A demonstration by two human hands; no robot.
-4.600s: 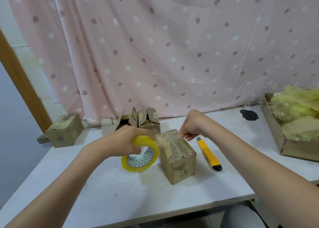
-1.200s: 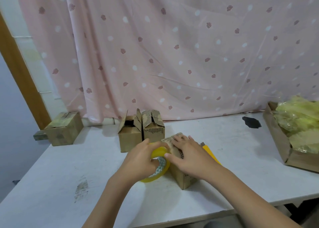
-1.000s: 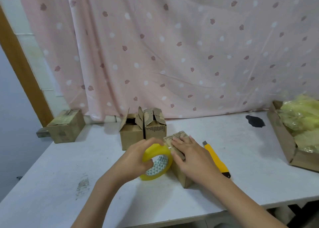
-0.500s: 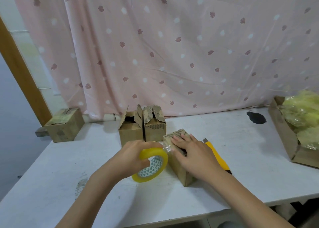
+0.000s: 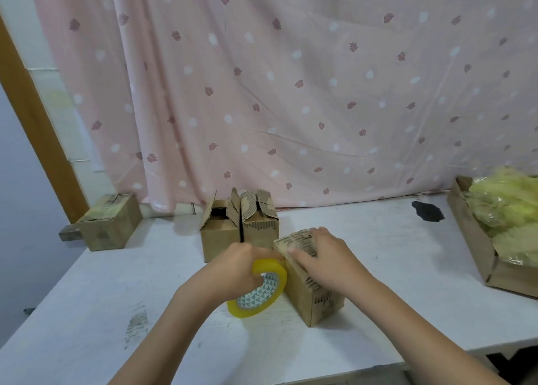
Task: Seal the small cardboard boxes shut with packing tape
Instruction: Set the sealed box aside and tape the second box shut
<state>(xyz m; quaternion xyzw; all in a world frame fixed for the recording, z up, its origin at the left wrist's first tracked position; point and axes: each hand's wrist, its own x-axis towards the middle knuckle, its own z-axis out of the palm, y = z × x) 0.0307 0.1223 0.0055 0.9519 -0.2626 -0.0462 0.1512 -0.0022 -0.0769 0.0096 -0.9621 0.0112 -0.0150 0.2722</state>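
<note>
A small closed cardboard box (image 5: 317, 300) stands on the white table (image 5: 378, 282) in front of me. My right hand (image 5: 326, 261) lies flat on its top with straight fingers, pressing the flaps and the tape down. My left hand (image 5: 237, 268) grips a yellow roll of packing tape (image 5: 259, 290) that stands on edge against the box's left side. Behind them stand two small boxes side by side, the left one (image 5: 218, 239) and the right one (image 5: 260, 228), both with flaps up.
Another small closed box (image 5: 110, 221) sits on a ledge at the far left. A large shallow carton (image 5: 477, 239) with yellow-green plastic bags fills the right edge. A dark patch (image 5: 428, 211) marks the table's back right. A pink curtain hangs behind.
My left hand has kept the roll against the box's left side, lowering it slightly. My right hand went from pinching the tape end at the box top to lying flat. The yellow knife is hidden now.
</note>
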